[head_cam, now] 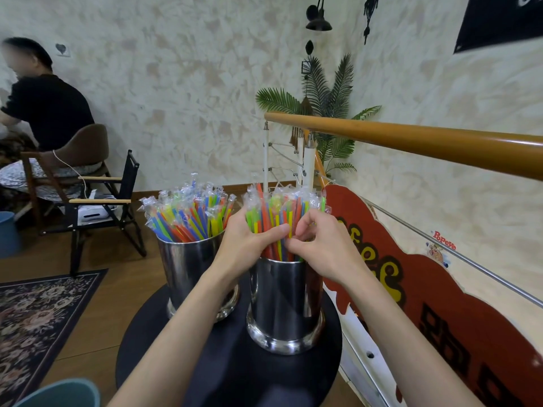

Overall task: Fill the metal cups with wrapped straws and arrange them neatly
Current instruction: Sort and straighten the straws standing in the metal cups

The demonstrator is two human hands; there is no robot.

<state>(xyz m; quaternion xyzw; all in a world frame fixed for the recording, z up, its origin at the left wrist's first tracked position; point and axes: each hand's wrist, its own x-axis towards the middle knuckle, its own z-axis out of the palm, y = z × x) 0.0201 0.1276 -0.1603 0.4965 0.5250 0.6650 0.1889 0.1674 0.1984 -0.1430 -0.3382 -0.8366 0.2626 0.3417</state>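
Two shiny metal cups stand on a round black table (pixel 229 374). The left cup (pixel 188 268) is packed with wrapped straws (pixel 188 212) in several colours, fanned outward. The right cup (pixel 286 304) holds a second bunch of wrapped straws (pixel 276 207), standing more upright. My left hand (pixel 249 242) wraps the left side of that bunch, thumb across its front. My right hand (pixel 323 245) pinches a few straws at the bunch's front right, just above the cup's rim.
An orange handrail (pixel 411 139) runs overhead from the right, with a red sign board (pixel 440 304) beside the table. A black folding chair (pixel 102 210) stands at the left, behind it a seated person (pixel 44 104). A patterned rug (pixel 38 318) and a blue bucket (pixel 64 395) lie near left.
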